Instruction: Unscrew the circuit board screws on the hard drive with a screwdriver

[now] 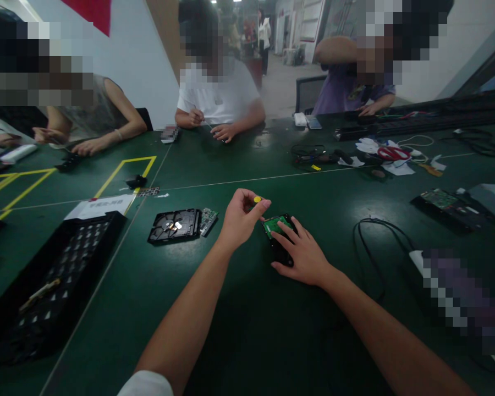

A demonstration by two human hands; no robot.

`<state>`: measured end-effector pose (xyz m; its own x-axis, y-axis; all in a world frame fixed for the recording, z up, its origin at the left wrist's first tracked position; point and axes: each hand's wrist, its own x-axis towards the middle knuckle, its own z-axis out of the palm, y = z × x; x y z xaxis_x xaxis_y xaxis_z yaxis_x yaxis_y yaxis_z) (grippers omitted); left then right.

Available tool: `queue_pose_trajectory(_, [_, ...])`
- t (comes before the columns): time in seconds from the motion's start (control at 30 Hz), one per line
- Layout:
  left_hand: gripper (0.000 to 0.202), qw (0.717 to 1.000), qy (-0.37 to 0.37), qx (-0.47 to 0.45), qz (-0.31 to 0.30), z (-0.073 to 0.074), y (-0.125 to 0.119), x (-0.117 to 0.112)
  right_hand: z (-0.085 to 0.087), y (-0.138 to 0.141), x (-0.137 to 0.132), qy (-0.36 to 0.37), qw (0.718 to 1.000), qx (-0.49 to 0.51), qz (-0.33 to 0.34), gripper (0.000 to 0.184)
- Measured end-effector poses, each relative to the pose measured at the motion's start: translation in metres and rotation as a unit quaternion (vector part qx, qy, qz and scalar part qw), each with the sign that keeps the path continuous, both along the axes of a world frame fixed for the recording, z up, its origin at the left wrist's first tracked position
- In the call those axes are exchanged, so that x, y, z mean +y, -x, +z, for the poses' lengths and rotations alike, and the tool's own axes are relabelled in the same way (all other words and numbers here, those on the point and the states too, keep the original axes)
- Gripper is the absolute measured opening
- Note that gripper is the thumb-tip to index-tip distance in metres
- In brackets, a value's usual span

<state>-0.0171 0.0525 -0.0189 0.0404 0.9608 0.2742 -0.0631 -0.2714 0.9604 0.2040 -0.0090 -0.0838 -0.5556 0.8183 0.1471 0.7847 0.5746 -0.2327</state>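
My left hand [241,219] is raised just above the green table, its fingers pinched on a small yellow-tipped tool [257,199]. My right hand [302,254] lies flat on a small hard drive [279,236] with a green circuit board on top, fingers spread and pressing it onto the table. The two hands nearly touch above the drive's left end. To the left, apart from my hands, lies an opened black hard drive [175,225] with a loose green board [208,219] beside it.
A black slotted tray [45,286] fills the near left. A black cable [379,242] loops at the right, beside another drive [445,206]. Scissors [391,153] and cables lie further back. Three people sit working at the far side.
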Motion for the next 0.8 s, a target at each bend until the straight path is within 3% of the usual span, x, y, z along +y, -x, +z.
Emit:
queue_pose_trajectory(0.1, [0.031, 0.998, -0.012, 0.002, -0.062, 0.0014, -0.0005, -0.0007, -0.0006, 0.0, -0.0002, -0.005, 1.0, 0.001, -0.001, 0.083])
queue_pose_trajectory(0.27, [0.035, 0.995, -0.006, 0.008, -0.096, -0.0009, 0.001, 0.0006, -0.001, -0.0006, 0.0003, -0.006, 1.0, 0.001, 0.001, 0.084])
queue_pose_trajectory(0.37, [0.033, 0.997, -0.007, 0.013, -0.076, -0.0022, 0.0028, 0.0022, 0.0001, -0.0007, 0.0004, -0.003, 1.0, 0.001, 0.002, 0.084])
queue_pose_trajectory(0.57, [0.036, 0.996, -0.012, 0.068, 0.049, -0.0011, 0.0061, 0.0033, 0.0019, 0.0003, -0.0002, 0.01, 1.0, -0.002, -0.004, 0.085])
queue_pose_trajectory(0.8, [0.031, 0.999, -0.024, 0.045, -0.019, -0.003, 0.0031, 0.0027, 0.0013, 0.0005, 0.0002, 0.015, 1.0, -0.009, -0.006, 0.085])
